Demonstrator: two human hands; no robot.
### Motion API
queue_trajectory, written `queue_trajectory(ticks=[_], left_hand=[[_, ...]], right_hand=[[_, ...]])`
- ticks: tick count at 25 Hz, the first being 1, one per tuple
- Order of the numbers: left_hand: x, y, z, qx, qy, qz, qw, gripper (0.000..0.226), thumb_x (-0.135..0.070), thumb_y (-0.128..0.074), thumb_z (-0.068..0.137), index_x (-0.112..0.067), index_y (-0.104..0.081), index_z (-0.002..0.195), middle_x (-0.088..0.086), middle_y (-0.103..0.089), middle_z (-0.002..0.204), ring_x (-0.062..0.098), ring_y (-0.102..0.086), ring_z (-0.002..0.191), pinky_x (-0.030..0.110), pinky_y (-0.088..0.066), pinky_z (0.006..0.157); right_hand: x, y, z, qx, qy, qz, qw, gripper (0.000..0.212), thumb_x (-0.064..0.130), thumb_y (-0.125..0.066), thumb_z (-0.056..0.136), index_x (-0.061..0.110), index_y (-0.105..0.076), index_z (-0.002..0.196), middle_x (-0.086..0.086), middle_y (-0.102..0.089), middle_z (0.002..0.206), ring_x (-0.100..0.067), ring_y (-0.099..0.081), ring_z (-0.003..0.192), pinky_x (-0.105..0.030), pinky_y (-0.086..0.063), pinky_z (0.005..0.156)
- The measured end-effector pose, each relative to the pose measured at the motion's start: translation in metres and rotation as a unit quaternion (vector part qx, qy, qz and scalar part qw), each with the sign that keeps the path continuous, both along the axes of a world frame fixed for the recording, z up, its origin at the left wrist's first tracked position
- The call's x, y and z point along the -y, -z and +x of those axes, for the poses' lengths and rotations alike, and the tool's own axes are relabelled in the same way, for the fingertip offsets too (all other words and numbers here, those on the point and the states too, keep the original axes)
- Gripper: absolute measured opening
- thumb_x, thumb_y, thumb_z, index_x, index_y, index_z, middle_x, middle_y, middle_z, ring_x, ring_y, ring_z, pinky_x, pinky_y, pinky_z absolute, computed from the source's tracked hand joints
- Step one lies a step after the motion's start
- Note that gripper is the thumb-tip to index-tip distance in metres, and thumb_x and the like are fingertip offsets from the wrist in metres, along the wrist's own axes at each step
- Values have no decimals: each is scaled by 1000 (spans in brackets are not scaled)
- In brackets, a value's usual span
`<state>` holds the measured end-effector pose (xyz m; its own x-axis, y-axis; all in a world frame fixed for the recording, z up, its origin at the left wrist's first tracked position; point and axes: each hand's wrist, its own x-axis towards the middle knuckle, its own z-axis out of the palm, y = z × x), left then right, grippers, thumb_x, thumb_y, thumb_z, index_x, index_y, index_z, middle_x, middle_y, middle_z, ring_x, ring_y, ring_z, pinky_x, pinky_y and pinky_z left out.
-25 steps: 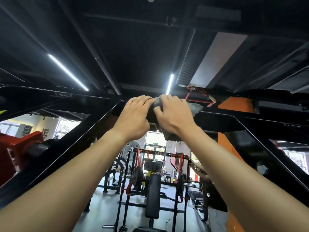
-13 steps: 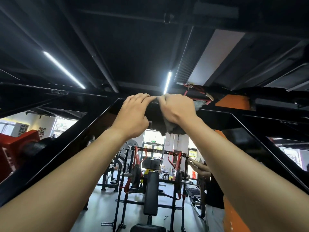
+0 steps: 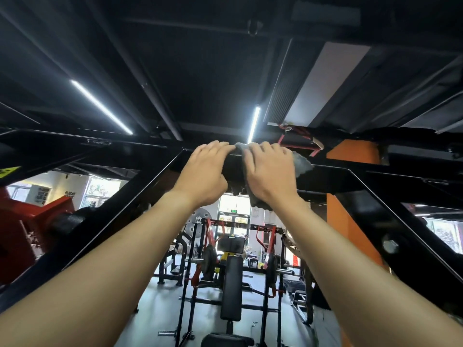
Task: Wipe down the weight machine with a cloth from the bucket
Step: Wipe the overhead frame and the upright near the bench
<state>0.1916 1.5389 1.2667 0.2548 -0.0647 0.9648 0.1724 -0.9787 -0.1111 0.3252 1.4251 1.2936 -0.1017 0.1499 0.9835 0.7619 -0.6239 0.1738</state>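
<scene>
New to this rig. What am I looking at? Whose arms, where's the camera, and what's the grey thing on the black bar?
There is no robot here. A person wears one wide-angle camera on the head, so the view looks out along their own two bare arms, which are raised overhead. The black crossbar is the top of a weight machine's frame. The left hand grips the bare bar, with its fingers hooked over the top. Right beside it, the right hand holds a grey cloth draped over the bar, and the cloth's ends hang below. Through the frame you can see other gym machines and a padded bench.
</scene>
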Motion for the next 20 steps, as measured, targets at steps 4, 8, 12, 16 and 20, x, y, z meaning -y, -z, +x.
queue_trajectory(ticks=[4, 8, 12, 16, 20], left_hand=[[1, 1, -9, -47, -18, -9, 999, 84, 1, -51, 83, -21, -28, 160, -1, -24, 168, 15, -12, 157, 30, 0, 127], [2, 1, -14, -62, -22, -14, 998, 85, 1, -52, 82, -16, -23, 161, 1, -22, 169, 15, -11, 157, 29, 0, 127], [0, -1, -29, -103, -57, 1, 993, 84, -2, -50, 85, -16, -20, 162, 1, -17, 170, 14, -10, 157, 32, -2, 128], [-7, -1, -48, -143, -129, 36, 981, 83, -9, -54, 85, -20, -22, 161, -1, -20, 169, 11, -14, 156, 39, -1, 129], [-10, -3, -59, -112, -135, 23, 984, 68, -18, -55, 84, -23, -38, 150, -2, -41, 157, 18, -35, 147, 47, -12, 127]], right_hand=[[-10, 21, -3, -32, -32, 83, 996, 46, 41, -24, 107, 26, -59, 133, 4, -63, 125, -22, -50, 123, -42, -29, 115], [-24, 25, -16, 7, -20, 19, 1000, 46, 37, -29, 107, 23, -49, 145, 0, -54, 143, -27, -42, 138, -45, -24, 121], [-3, 31, 3, 12, 0, 32, 999, 41, 33, -34, 106, 25, -48, 144, -1, -52, 147, -26, -40, 141, -44, -25, 121], [-35, 34, -28, -51, -28, 73, 996, 46, 24, -45, 100, 21, -51, 146, -6, -52, 150, -34, -37, 144, -50, -18, 125], [-49, 30, -38, 3, -38, -11, 999, 49, 24, -47, 100, 21, -47, 149, -3, -49, 153, -31, -37, 145, -47, -21, 124]])
